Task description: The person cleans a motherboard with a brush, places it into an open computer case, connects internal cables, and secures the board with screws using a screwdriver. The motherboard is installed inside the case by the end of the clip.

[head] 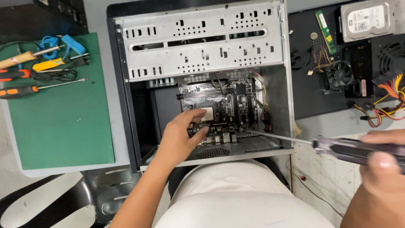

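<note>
1. my left hand (182,134), fingers spread, presses the motherboard (223,109) at the case's (202,40) six o'clock, steadying it.
2. my right hand (382,162), at three o'clock, grips the screwdriver (337,147), its tip reaching the board's edge.

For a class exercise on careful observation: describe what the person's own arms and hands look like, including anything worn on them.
Both forearms are bare, with no sleeves in view. The left hand wears no glove, ring, watch or bracelet that can be seen. The right hand is also ungloved; it is close to the camera and blurred, with short, plain fingernails showing. No markings, bands or cables appear on either arm.
</note>
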